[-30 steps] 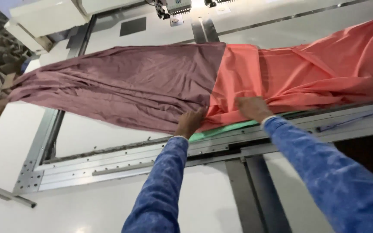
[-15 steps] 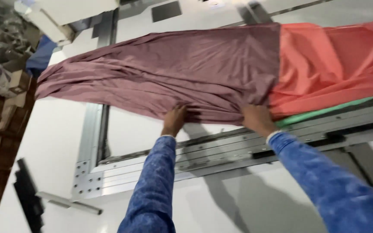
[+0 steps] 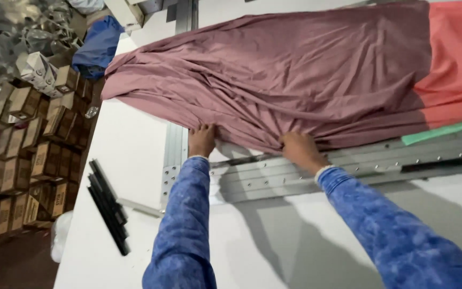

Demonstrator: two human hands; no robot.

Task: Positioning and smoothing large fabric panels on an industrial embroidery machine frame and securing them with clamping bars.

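A wrinkled mauve fabric (image 3: 295, 69) lies spread across a white table (image 3: 129, 144) with a metal frame (image 3: 348, 166). It joins a coral-red fabric (image 3: 455, 59) at the right. My left hand (image 3: 202, 140) presses on the fabric's near edge with fingers together. My right hand (image 3: 299, 150) bunches the near edge of the mauve fabric in its fingers. Both arms wear blue mottled sleeves. A green strip (image 3: 445, 131) shows under the red fabric's edge.
Black bars (image 3: 108, 206) lie on the table's left edge. Several stacked cardboard boxes (image 3: 33, 139) fill the floor at the left. A blue cloth (image 3: 98, 45) and clear plastic bags (image 3: 22, 37) sit at the far left.
My view and both hands have shifted left along the fabric's near edge, from the mauve-red seam onto the mauve part. More of the boxes and the black bars came into sight.
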